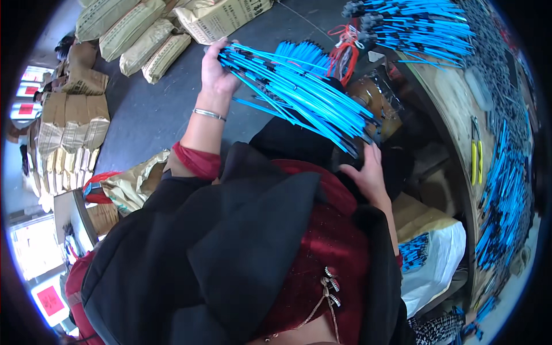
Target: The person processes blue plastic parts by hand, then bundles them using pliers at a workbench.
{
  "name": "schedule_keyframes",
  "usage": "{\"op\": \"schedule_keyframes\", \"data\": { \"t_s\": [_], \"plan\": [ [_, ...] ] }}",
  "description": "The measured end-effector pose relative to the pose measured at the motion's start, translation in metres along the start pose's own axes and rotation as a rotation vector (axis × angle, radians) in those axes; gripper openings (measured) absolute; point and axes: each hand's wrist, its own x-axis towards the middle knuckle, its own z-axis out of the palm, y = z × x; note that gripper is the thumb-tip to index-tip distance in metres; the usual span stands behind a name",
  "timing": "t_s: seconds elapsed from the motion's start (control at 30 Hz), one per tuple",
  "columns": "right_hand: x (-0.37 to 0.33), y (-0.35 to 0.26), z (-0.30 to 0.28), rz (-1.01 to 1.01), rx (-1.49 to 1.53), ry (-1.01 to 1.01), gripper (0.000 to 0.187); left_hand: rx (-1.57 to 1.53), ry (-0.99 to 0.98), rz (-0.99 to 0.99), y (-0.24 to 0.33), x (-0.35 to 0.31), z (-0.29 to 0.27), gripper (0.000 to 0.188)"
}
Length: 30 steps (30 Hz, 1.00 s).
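Note:
My left hand [217, 77] is wrapped round one end of a large bundle of thin blue rods with black tips [305, 92]. The bundle slants down to the right, and a few rods stick out loosely from its lower side. At the bundle's other end is my right hand [369, 171], thumb spread away from the fingers. Its fingertips are close to the black tips, partly hidden there; whether they touch I cannot tell. Behind the held bundle lies another group of blue rods [303, 56].
A wooden workbench [454, 95] on the right carries heaps of blue rods [500, 201] and yellow-handled pliers [476, 155]. Red cords [345, 49] hang by its far corner. A white sack [440, 259] with blue rods stands below. Paper sacks [135, 29] lie on the floor at far left.

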Motion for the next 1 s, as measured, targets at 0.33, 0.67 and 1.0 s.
{"op": "schedule_keyframes", "data": {
  "t_s": [0.33, 0.67, 1.0],
  "plan": [
    [0.011, -0.045, -0.051, -0.450, 1.086, 0.434, 0.098, -0.108, -0.161, -0.511, -0.159, -0.053, 0.040, 0.021],
    [-0.030, -0.014, -0.100, -0.584, 0.699, 0.682, 0.049, 0.365, -0.252, -0.999, -0.285, -0.056, 0.051, 0.031],
    [-0.044, 0.022, -0.100, -0.414, 0.566, 0.507, 0.038, 1.205, -1.231, -0.318, -0.256, -0.071, 0.113, 0.036]
  ]
}}
